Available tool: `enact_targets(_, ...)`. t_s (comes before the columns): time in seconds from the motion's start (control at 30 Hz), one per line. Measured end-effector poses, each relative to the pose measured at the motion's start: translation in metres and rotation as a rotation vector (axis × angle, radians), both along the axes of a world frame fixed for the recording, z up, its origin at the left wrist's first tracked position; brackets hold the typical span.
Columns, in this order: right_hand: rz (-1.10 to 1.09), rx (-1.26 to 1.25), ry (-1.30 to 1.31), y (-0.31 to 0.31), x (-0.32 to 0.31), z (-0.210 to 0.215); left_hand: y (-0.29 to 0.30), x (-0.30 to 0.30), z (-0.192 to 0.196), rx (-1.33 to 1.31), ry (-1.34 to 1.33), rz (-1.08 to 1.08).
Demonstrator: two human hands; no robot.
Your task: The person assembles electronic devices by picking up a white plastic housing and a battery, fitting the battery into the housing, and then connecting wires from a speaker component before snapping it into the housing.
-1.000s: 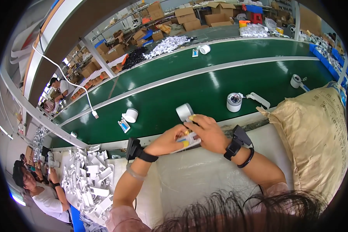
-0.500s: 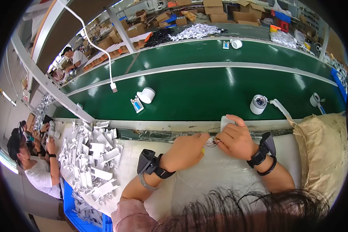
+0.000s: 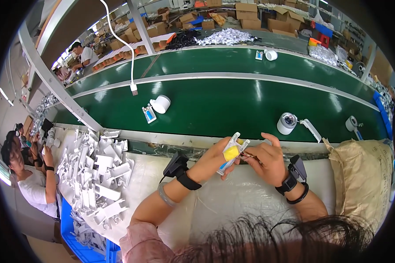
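While gripped by both hands, white plastic part (image 3: 232,151), long axis tilted up-right.

The left hand (image 3: 213,160) grips a white plastic clip (image 3: 231,151) with a yellow fingertip cover, while the right hand (image 3: 265,160) pinches something small beside it, above the pale surface (image 3: 232,206) by the green conveyor belt (image 3: 232,105).

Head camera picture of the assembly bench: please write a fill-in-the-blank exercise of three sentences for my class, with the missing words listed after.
1. The left hand holds a clear plastic part with a ____ piece on it.
2. The conveyor belt behind the hands is ____ in colour.
3. The heap of white plastic parts lies on the person's ____ side.
4. The right hand wears a black ____ at the wrist.

Missing words: yellow; green; left; band
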State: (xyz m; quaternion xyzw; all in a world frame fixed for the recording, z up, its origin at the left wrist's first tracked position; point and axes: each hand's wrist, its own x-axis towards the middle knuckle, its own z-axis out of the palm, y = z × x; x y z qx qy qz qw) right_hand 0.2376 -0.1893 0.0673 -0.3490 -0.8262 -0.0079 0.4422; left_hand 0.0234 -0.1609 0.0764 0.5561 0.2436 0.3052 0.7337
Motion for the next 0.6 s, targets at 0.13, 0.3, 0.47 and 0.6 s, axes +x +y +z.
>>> enact_targets(0.13, 0.026, 0.021, 0.012, -0.002, -0.005, 0.001, -0.002, 0.006, -0.006, 0.029, 0.057, 0.195)
enact_targets(0.3, 0.015, -0.013, 0.067, 0.001, 0.0, -0.005, -0.002, 0.008, -0.02, 0.004, 0.012, 0.223)
enact_targets(0.47, 0.02, 0.025, 0.116, 0.001, 0.0, -0.006, -0.007, 0.01, -0.024, -0.029, -0.075, 0.207)
enact_targets(0.6, 0.04, 0.025, 0.09, -0.002, 0.0, -0.004, -0.008, 0.01, -0.023, -0.02, -0.068, 0.157)
